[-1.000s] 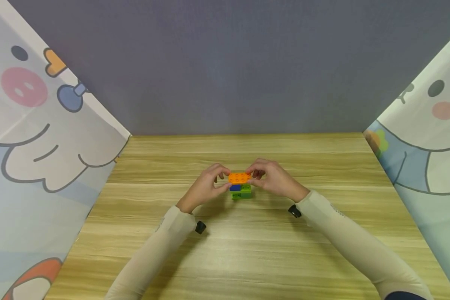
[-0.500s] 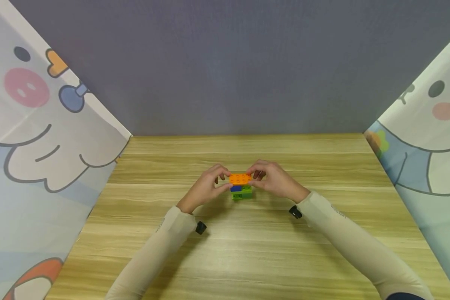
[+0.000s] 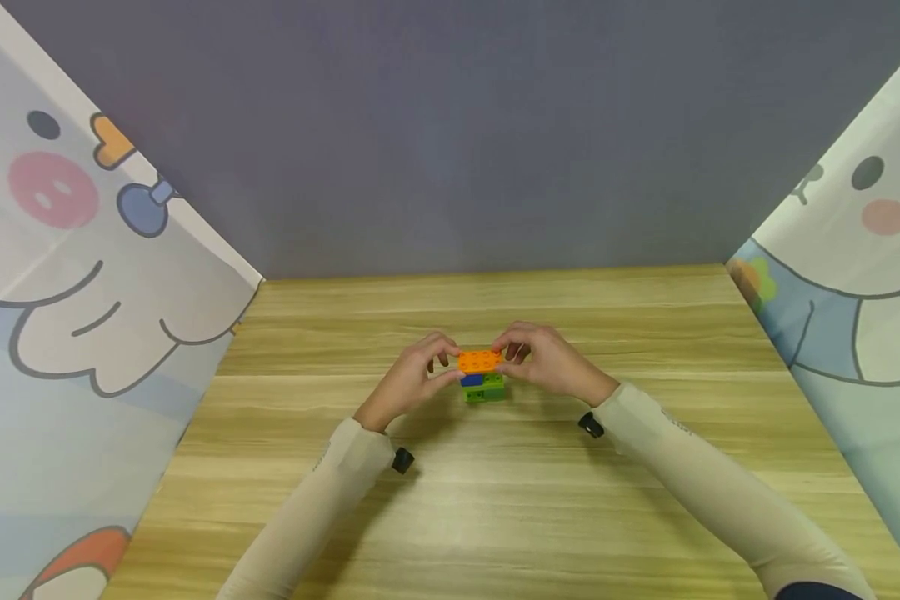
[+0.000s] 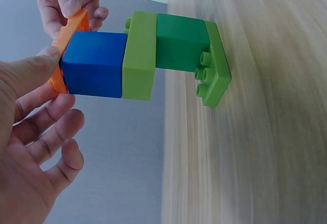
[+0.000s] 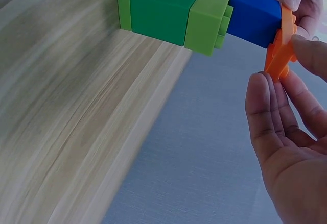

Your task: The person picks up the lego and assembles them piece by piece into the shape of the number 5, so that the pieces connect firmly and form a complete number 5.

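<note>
An orange studded plate brick (image 3: 479,361) lies at the top of a small tower, right at the top of the blue block (image 4: 94,64). My left hand (image 3: 412,379) pinches its left end between thumb and fingers; my right hand (image 3: 547,362) pinches the right end. Under the blue block comes a light green brick (image 4: 139,55), with bare studs beside the blue one in the right wrist view. Lower down sits a dark green block (image 5: 164,10), offset to one side. A thin light green plate (image 4: 217,63) with several exposed studs forms the base on the table.
The wooden table (image 3: 540,500) carries the tower near its middle. A grey panel (image 3: 450,142) rises behind it, and cartoon-printed sheets (image 3: 52,292) flank both sides.
Both hands keep their grip on the orange plate over the tower. The head view has shifted slightly; the plate and hands have hardly moved.
</note>
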Motion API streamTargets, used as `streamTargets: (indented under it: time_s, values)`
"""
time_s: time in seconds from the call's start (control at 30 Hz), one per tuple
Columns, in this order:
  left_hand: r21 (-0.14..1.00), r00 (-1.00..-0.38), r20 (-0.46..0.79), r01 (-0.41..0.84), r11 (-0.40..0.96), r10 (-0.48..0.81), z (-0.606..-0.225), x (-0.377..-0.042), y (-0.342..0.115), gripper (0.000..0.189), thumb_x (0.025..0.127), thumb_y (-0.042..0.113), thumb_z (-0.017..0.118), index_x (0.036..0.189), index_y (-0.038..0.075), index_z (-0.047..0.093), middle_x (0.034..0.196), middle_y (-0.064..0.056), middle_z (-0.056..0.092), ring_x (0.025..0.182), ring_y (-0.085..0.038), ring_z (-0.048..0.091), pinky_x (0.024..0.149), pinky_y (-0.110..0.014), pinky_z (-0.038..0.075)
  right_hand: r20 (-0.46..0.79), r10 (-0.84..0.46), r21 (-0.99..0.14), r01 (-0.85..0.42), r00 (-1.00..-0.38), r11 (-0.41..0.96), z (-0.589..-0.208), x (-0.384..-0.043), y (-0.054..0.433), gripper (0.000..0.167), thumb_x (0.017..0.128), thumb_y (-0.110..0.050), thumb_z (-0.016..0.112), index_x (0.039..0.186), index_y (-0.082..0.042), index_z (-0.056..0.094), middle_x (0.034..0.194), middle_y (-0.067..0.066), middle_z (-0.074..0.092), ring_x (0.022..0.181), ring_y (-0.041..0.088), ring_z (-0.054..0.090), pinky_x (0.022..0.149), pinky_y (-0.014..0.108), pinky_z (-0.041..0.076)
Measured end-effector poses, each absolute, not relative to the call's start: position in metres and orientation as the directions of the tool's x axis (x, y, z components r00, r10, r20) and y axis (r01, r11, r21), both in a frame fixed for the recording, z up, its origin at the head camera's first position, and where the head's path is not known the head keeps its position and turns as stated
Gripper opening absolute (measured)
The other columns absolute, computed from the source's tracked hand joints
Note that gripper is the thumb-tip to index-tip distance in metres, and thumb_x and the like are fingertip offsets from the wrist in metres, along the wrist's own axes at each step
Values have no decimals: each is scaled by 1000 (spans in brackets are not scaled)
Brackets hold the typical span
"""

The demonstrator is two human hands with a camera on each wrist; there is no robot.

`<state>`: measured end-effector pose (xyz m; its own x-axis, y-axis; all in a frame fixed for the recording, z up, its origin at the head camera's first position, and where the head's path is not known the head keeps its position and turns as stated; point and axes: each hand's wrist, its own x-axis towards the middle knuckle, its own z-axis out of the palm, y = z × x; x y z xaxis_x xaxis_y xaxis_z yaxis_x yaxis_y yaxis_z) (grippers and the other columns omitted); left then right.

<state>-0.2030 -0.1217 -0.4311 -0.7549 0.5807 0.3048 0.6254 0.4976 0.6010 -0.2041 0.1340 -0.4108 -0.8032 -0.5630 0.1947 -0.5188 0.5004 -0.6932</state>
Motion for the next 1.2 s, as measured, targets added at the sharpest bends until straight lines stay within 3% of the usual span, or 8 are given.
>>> streamTargets:
  time_s: [0.2, 0.43, 0.67, 0.87, 1.03, 1.2]
  values:
    - [602, -761, 295, 617, 507, 578, -431, -202, -121, 20, 88, 21, 68, 106, 15, 61, 102, -1, 58, 80, -12, 51, 63, -26, 45, 197, -568, -700, -521, -799, 489, -410, -204, 134, 23, 82, -14, 76, 103, -12, 68, 95, -5, 60, 78, 10, 58, 69, 26, 51]
    - [615, -780, 250, 585, 529, 573, -433, -200, -121, 23, 89, 19, 67, 110, 12, 59, 97, 0, 62, 80, -12, 56, 65, -26, 47, 158, -568, -719, -488, -808, 494, -412, -203, 134, 23, 84, -14, 74, 106, -13, 67, 97, -5, 65, 80, 9, 61, 70, 25, 51]
    - [745, -792, 188, 500, 441, 581, -447, -200, -119, 30, 97, 26, 55, 122, 13, 46, 116, -4, 61, 81, -9, 60, 66, -28, 50, 138, -559, -739, -461, -818, 491, -413, -202, 133, 24, 84, -15, 74, 107, -13, 66, 96, -3, 65, 80, 10, 61, 69, 24, 51]
    - [748, -793, 205, 505, 431, 574, -455, -203, -114, 43, 99, 35, 47, 136, 15, 40, 120, -3, 55, 97, -13, 56, 75, -29, 49, 159, -546, -724, -473, -823, 502, -413, -201, 134, 22, 84, -16, 74, 105, -14, 66, 94, -3, 65, 79, 9, 60, 69, 24, 51]
    - [705, -765, 287, 576, 413, 576, -461, -206, -108, 56, 93, 25, 62, 141, 19, 35, 121, 0, 54, 105, -12, 52, 81, -30, 48, 169, -519, -707, -470, -838, 529, -414, -202, 135, 21, 86, -19, 72, 105, -13, 66, 92, -5, 64, 79, 8, 60, 69, 26, 51]
    - [656, -733, 329, 631, 414, 595, -469, -210, -105, 78, 80, 9, 77, 142, 12, 30, 122, -3, 52, 107, -14, 50, 81, -29, 48, 143, -503, -720, -438, -852, 538, -414, -205, 137, 21, 88, -22, 70, 107, -13, 66, 92, -5, 64, 79, 9, 60, 70, 28, 51]
